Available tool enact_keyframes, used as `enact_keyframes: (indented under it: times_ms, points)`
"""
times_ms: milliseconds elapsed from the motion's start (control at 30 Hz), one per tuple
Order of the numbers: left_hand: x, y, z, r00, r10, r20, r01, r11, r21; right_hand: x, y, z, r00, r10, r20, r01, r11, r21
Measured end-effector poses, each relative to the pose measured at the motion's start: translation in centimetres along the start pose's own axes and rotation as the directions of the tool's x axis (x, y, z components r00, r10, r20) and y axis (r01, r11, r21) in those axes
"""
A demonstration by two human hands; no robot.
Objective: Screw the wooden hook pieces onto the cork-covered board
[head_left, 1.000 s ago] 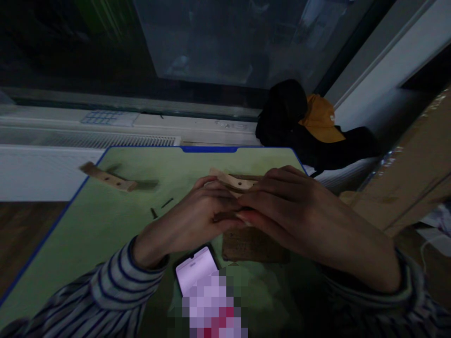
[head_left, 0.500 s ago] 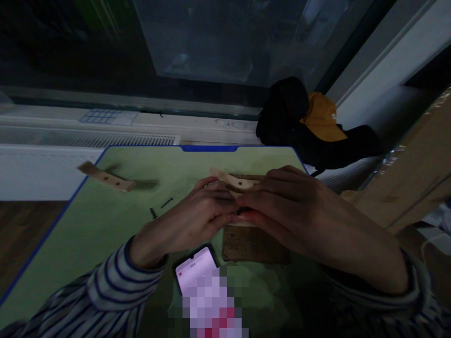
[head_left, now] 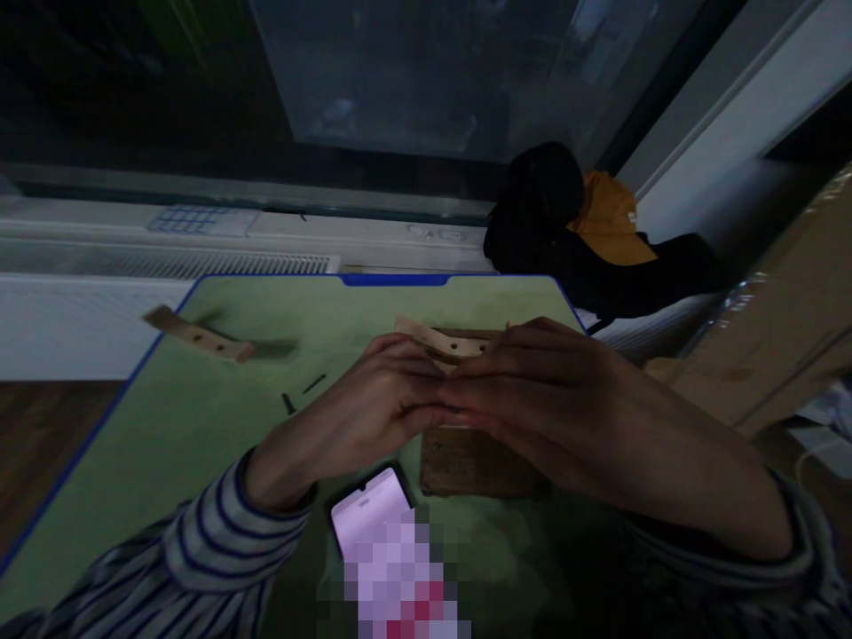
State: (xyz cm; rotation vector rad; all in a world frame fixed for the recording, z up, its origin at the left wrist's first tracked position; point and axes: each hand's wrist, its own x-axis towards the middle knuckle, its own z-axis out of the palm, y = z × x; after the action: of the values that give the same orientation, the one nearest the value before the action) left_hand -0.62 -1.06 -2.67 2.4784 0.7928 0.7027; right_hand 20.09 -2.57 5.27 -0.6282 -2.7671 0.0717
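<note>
Wood strip (head_left: 445, 341), pale with holes along it, lies just behind both hands near the far middle of the green surface (head_left: 200, 426). In the head view the left hand (head_left: 373, 413) and right hand (head_left: 539, 399) meet fingertip to fingertip over it, pinching something too small and dark to make out; this looks like fitting a fastener, which calls for fine alignment. A dark board (head_left: 476, 461) lies under the hands, on the near side of the strip. Left of the strip lie two dark pins (head_left: 303, 395) and, farther left, a second strip (head_left: 196, 333). A lit phone (head_left: 373, 519) sits nearer than the board, close to the left wrist. Dim light hampers seeing.
</note>
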Motion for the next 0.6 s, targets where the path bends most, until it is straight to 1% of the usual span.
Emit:
enact_keyframes:
  times_ms: [100, 200, 267, 367, 433, 533, 600]
  points:
    - [-0.02, 0.07, -0.12, 1.000, -0.007, 0.028, 0.007, 1.000, -0.020, 0.11, 0.13, 0.18, 0.999, 0.037, 0.002, -0.037, 0.999, -0.012]
    - [0.12, 0.29, -0.29, 0.999, -0.024, 0.047, 0.025, 0.999, -0.020, 0.25, 0.12, 0.41, 0.999, 0.046, -0.012, -0.047, 0.998, -0.038]
    - [0.25, 0.46, -0.41, 0.999, -0.031, 0.032, 0.032, 0.999, -0.023, 0.31, 0.08, 0.53, 0.998, 0.055, -0.018, -0.056, 0.998, -0.043]
    - [0.32, 0.63, -0.50, 0.998, -0.050, -0.032, 0.049, 0.998, -0.026, 0.32, 0.03, 0.69, 0.997, 0.078, -0.025, -0.079, 0.996, -0.046]
    - [0.25, 0.60, -0.43, 0.996, -0.055, -0.064, 0.054, 0.998, -0.018, 0.27, 0.00, 0.74, 0.997, 0.071, -0.042, -0.073, 0.996, -0.046]
    - [0.08, 0.38, -0.20, 0.997, -0.039, -0.064, 0.039, 0.999, -0.006, 0.16, -0.04, 0.61, 0.997, 0.043, -0.069, -0.045, 0.999, -0.019]
    - [0.01, 0.24, -0.12, 0.998, -0.030, -0.047, 0.030, 1.000, -0.006, 0.10, -0.04, 0.41, 0.998, 0.016, -0.060, -0.016, 1.000, -0.007]
